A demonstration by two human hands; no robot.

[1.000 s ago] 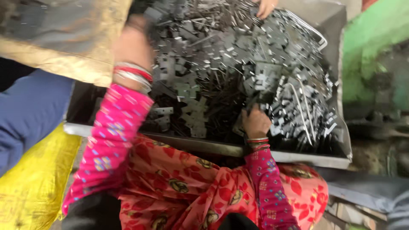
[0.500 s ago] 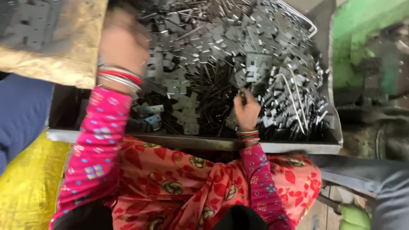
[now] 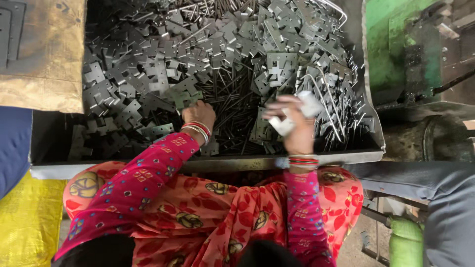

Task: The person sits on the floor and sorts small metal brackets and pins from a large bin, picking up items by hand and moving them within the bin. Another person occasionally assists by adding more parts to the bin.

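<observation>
Left hand digging curled into flat metal plates heaped in tray, right hand blurred, apparently clutching pale piece above thin rods for sorting.

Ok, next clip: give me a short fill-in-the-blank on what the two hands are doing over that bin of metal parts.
1. The left hand rests on a pile of flat ____ plates.
2. The right hand holds something pale, blurred, above the ____.
3. Both wrists wear ____.
4. The sleeves are mainly ____.

Missing words: metal; tray; bangles; pink
</observation>
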